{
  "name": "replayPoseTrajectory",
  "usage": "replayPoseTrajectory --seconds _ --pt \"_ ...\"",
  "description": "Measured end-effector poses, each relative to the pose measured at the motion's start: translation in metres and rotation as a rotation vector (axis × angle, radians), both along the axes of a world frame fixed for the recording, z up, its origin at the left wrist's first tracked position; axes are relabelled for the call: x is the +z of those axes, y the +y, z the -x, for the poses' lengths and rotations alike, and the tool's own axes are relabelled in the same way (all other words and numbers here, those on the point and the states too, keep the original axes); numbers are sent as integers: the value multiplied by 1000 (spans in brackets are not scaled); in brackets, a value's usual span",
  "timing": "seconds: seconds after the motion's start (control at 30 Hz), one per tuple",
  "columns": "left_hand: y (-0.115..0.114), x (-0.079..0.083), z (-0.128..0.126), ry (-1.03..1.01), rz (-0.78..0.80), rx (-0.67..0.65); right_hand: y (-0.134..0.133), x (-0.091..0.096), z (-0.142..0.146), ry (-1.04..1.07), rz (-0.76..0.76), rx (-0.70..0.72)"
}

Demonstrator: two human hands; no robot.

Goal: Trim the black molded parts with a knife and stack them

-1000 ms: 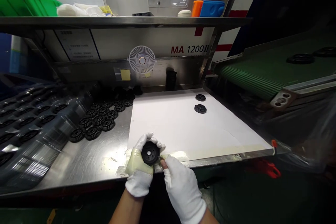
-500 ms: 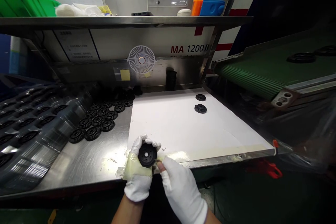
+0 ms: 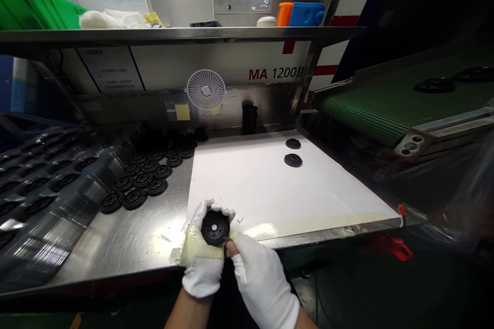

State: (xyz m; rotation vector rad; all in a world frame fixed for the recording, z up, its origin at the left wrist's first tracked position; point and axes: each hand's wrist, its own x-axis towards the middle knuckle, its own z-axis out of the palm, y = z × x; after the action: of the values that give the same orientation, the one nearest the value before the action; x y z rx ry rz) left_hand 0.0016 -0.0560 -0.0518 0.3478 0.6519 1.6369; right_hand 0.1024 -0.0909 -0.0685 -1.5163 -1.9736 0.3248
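Observation:
My left hand (image 3: 203,259), in a white glove, is wrapped round a black round rubber part (image 3: 215,227) at the near edge of the steel bench. My right hand (image 3: 259,280), also gloved, pinches a small thin tool whose tip touches the part's lower right rim; I cannot make out the tool. Both hands hover over the front edge of the white sheet (image 3: 270,185).
Two more black parts (image 3: 293,160) lie at the sheet's far right. Rows of the same parts (image 3: 142,180) sit on the steel bench left of the sheet, beside clear plastic trays (image 3: 38,190) of parts. A green conveyor (image 3: 386,108) carries parts at the right. A small fan (image 3: 206,89) hangs behind.
Both hands have shifted slightly left with the black part. The part has turned a little in my left hand.

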Motion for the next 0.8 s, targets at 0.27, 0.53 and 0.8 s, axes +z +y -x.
replayPoseTrajectory --seconds 0.27,0.53,0.8 --pt "3 -5 -3 -23 3 8 -2 -3 4 -23 -27 5" --pt "-3 -1 8 -74 101 -143 1 2 -2 1 39 40" --pt "-4 -1 2 -34 -31 -49 -4 -2 5 -58 -17 -2"
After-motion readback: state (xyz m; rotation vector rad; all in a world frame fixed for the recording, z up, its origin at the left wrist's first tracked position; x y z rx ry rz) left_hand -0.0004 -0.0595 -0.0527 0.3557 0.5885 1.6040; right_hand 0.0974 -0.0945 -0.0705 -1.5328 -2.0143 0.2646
